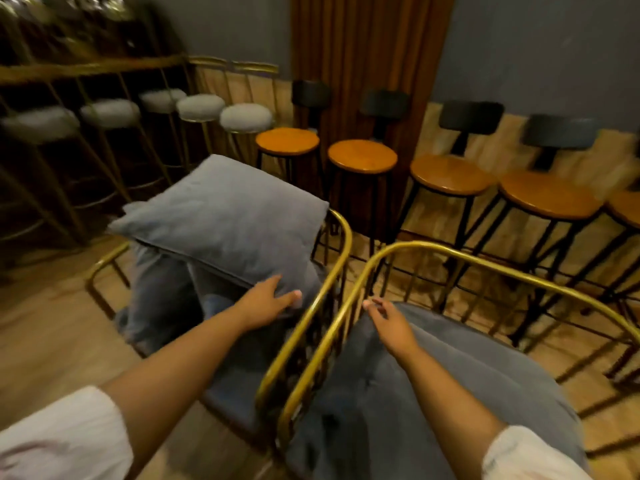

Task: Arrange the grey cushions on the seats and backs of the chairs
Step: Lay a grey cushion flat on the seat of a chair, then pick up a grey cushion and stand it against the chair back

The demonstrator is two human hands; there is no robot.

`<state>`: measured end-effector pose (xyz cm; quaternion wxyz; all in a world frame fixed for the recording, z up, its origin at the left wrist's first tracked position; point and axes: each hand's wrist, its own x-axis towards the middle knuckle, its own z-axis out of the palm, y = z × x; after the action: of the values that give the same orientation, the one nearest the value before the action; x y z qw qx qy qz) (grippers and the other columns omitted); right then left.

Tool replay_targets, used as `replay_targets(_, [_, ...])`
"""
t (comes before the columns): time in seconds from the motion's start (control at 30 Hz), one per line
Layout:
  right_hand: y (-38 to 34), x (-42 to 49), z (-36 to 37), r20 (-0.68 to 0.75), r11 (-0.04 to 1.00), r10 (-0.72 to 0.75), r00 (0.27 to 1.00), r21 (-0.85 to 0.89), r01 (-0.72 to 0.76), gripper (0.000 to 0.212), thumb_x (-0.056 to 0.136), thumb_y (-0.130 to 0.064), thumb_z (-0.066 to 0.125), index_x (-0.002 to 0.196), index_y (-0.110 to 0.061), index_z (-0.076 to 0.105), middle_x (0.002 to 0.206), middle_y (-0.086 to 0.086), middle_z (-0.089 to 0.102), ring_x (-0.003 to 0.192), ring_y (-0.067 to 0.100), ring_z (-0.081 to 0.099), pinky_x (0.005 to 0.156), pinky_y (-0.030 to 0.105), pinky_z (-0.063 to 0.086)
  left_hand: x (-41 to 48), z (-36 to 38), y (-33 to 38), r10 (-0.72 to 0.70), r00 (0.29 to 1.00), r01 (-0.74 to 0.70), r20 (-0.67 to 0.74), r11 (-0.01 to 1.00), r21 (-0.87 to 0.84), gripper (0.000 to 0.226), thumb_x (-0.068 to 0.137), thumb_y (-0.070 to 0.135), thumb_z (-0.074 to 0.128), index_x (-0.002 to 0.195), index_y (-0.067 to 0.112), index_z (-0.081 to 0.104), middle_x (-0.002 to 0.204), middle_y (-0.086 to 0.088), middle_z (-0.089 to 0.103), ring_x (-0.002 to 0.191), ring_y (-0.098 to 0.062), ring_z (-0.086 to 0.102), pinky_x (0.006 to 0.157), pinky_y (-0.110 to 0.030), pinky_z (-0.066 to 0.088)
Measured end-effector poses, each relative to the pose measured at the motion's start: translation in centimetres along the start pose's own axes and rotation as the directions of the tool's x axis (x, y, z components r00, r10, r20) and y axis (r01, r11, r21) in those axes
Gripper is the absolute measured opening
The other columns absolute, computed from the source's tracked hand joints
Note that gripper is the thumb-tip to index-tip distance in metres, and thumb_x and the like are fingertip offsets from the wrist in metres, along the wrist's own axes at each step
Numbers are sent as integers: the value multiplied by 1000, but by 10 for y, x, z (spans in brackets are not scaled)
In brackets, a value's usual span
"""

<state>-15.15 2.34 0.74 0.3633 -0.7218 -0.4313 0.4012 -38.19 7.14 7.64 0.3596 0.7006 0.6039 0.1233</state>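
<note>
Two gold wire-frame chairs stand side by side in front of me, the left chair (341, 233) and the right chair (485, 259). A grey cushion (225, 216) lies raised and tilted over the left chair, above other grey cushions (156, 292) slumped on its seat. My left hand (266, 301) grips the near corner of that raised cushion. On the right chair lies a large grey cushion (450, 368). My right hand (389, 322) hovers over its far left corner by the gold rail, fingers apart, holding nothing.
A row of wooden round stools with black backs (362, 155) lines the far wall. White fluffy bar stools (246, 117) stand along a gold-framed counter at left. A brown curtain (367, 46) hangs behind. Wooden floor (52, 327) shows at left.
</note>
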Motion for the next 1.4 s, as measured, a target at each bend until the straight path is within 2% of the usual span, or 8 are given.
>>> replay_targets(0.13, [-65,53,58,5,998,-51,999,31,51,45,95,-29,52,132,-5,51,127,14,59,120,26,55,90,21,36,45,-81,-26,11,995,-12,-104,1000,-19,66,92,37,54,146,6,32,153,-12,37,140,-26,37,110,-29,28])
replay_targets(0.33, [-131,162,131,-35,986,15,999,166,-9,49,93,-41,51,131,-9,52,127,9,58,119,27,55,102,43,45,152,-194,-75,-47,972,26,-230,995,-91,68,92,39,52,148,10,27,156,-14,29,142,-32,30,114,-38,23])
replay_targets(0.53, [-138,261,167,-70,962,131,989,251,-109,58,90,-43,55,134,-6,49,135,15,55,121,32,54,91,34,42,268,-246,-107,-113,943,64,-314,985,-163,68,92,36,53,149,10,26,152,-18,34,137,-38,36,110,-44,31])
replay_targets(0.73, [-112,306,188,-133,897,262,956,400,-190,96,73,-59,68,150,-25,23,152,9,36,135,35,39,110,50,36,333,-240,-162,-292,912,251,-288,953,-171,96,75,74,48,150,19,21,157,-18,25,142,-44,26,115,-58,20])
replay_targets(0.87, [-90,317,194,-36,841,355,934,449,-302,124,44,-77,73,149,-29,25,149,8,41,131,36,44,106,56,39,348,-241,-183,-386,911,308,-144,870,-386,127,46,87,58,151,33,9,161,-11,16,144,-41,23,115,-57,23])
replay_targets(1.03, [-81,319,191,5,832,352,936,457,-315,132,35,-81,72,148,-30,26,147,9,44,129,37,46,106,57,39,352,-244,-185,-396,914,289,-90,788,-543,105,67,62,70,151,28,17,156,-10,29,134,-39,40,105,-52,36])
replay_targets(1.3, [-118,267,129,33,813,156,987,563,-147,90,55,-59,79,134,-25,50,125,3,63,109,27,61,96,47,49,290,-252,-116,-332,925,174,-184,801,-573,114,54,71,70,149,28,24,154,-9,34,132,-41,42,104,-58,38])
replay_targets(1.4, [-125,229,80,7,817,99,995,571,-85,104,37,-68,81,129,-27,55,124,4,65,107,26,64,92,46,52,252,-241,-76,-301,922,106,-244,803,-587,110,58,71,70,148,27,26,153,-10,36,131,-40,44,103,-56,39])
